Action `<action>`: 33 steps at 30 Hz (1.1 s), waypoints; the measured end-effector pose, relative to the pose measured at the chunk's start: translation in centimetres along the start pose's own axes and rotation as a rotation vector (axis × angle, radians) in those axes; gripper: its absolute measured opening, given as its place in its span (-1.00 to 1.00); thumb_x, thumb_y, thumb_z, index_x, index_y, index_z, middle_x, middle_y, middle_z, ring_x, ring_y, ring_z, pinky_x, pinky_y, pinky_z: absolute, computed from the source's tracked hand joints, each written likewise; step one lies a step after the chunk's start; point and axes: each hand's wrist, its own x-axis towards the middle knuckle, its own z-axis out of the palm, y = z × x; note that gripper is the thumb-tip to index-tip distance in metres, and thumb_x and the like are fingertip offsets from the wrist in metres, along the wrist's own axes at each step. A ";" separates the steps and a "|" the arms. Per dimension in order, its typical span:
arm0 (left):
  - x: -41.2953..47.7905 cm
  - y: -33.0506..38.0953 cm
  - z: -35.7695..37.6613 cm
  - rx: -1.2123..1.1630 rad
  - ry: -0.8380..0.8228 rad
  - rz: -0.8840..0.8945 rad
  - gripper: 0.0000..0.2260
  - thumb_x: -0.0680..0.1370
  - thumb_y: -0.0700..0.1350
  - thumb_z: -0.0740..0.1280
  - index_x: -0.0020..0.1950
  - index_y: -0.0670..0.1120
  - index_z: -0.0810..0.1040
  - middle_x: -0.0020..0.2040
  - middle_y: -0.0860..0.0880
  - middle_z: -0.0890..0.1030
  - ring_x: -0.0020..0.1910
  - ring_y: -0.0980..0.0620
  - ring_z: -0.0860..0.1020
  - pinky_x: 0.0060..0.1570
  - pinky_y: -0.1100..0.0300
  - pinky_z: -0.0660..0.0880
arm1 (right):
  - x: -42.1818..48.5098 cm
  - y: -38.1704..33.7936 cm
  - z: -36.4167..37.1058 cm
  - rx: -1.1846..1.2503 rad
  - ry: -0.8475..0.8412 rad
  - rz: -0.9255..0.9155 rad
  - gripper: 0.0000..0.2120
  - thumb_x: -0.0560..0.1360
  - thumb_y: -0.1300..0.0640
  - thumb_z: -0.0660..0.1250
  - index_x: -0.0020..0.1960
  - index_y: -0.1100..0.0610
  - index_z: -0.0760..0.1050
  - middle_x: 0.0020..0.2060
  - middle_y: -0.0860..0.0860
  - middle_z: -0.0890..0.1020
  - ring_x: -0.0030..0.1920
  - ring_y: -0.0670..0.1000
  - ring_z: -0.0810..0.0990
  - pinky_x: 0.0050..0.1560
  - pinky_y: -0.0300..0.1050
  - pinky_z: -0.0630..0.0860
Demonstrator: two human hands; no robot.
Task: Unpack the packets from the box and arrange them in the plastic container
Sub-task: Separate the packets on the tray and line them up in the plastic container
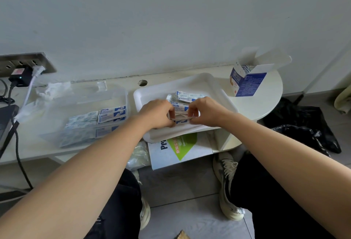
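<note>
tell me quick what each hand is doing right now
Left hand: pinches the left end of the packet stack.
Right hand: pinches its right end.

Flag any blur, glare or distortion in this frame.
Head view: soft even light, no harsh glare; wide-angle distortion bows the table and stretches the forearms; packets in the plastic container look hazy; the stack pinched between left hand and right hand is slightly soft.

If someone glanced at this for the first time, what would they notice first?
Both hands meet at the centre: the left hand and right hand pinch a bundle of packets over the white tray. Left of it, a clear plastic container holds packets; the opened blue-and-white box stands at the far right.
</note>
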 end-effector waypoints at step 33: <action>2.5 -0.3 0.8 0.046 0.364 -0.089 -0.88 0.48 -0.01 0.43 -0.02 0.02 0.59 -0.02 -0.02 0.62 -0.02 -0.10 0.56 -0.16 0.15 0.39 | -0.4 2.1 -1.2 0.015 0.078 -0.016 -0.86 0.43 -0.03 0.44 -0.14 0.04 0.64 -0.04 -0.04 0.50 -0.14 -0.04 0.48 -0.17 -0.19 0.36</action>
